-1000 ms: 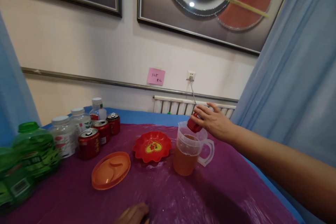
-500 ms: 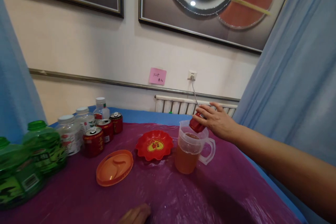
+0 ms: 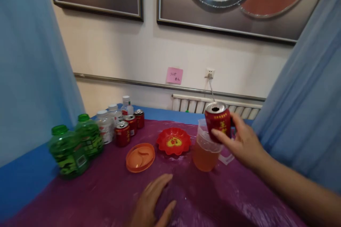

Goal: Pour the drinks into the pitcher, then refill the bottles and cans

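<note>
A red drink can (image 3: 217, 120) is gripped in my right hand (image 3: 243, 142). It is nearly upright, its opened top facing up, in front of the rim of a clear plastic measuring jug (image 3: 205, 158). Amber liquid fills much of the jug, and the can and hand partly hide its rim and handle. My left hand (image 3: 154, 200) hovers near the front of the table, fingers apart and holding nothing. Nearest to it are an orange divided dish (image 3: 140, 159) and a red scalloped plate (image 3: 173, 142) with a yellow heart print.
At the left stand two green-capped bottles (image 3: 68, 154), several white-capped clear bottles (image 3: 105, 127) and three red cans (image 3: 122, 134). A purple plastic sheet (image 3: 106, 198) covers the blue table. Blue curtains (image 3: 298, 113) hang at both sides; a radiator (image 3: 191, 103) is behind.
My right hand has turned the can from tipped over the jug to nearly upright and brought it closer. My left hand has risen further into view. The view has shifted left.
</note>
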The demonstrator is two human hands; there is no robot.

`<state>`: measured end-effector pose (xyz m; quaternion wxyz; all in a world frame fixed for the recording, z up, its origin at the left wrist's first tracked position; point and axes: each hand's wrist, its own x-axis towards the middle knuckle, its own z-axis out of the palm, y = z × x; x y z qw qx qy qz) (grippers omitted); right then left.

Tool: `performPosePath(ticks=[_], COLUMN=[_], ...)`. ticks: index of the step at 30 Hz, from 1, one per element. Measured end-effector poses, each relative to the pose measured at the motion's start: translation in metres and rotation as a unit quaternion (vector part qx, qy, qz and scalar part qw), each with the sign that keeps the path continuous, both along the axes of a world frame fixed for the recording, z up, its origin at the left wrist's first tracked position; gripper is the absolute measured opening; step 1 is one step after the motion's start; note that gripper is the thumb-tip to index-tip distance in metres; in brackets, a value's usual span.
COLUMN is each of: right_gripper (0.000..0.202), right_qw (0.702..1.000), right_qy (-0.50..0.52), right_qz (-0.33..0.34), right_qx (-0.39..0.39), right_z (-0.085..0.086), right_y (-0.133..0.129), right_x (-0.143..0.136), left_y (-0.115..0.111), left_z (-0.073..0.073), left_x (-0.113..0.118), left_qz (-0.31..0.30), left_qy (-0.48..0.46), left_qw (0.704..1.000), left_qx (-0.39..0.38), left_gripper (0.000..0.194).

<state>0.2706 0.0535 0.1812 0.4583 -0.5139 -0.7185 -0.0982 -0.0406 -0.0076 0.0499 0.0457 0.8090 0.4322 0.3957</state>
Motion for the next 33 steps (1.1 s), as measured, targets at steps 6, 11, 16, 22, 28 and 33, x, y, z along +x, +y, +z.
performPosePath(ticks=[6, 11, 16, 22, 28, 33], right_gripper=[0.064, 0.08, 0.059, 0.039, 0.039, 0.029], right_qw=[0.951, 0.932, 0.919, 0.909, 0.936, 0.968], right_qy=[0.14, 0.176, 0.21, 0.193, 0.146, 0.122], right_qz=[0.221, 0.242, 0.202, 0.257, 0.25, 0.214], right_qx=[-0.165, -0.205, -0.264, -0.267, -0.199, -0.048], right_z=[-0.092, -0.154, -0.197, -0.212, -0.216, -0.206], right_y=[-0.054, -0.057, -0.058, -0.062, -0.066, -0.071], right_x=[-0.108, -0.146, -0.133, -0.116, -0.121, -0.102], left_y=[-0.008, 0.001, 0.059, 0.123, 0.136, 0.139], left_z=[0.029, 0.029, 0.057, 0.059, 0.048, 0.054], left_x=[0.011, -0.01, -0.076, -0.127, -0.132, -0.128], left_qz=[0.009, 0.088, 0.278, 0.354, 0.378, 0.371], left_qy=[-0.192, -0.14, -0.093, -0.025, 0.014, 0.074], left_qw=[0.977, 0.981, 0.953, 0.929, 0.921, 0.925], left_qx=[-0.089, -0.103, -0.076, -0.102, -0.099, -0.032], left_gripper=[0.084, 0.065, 0.065, 0.075, 0.074, 0.078])
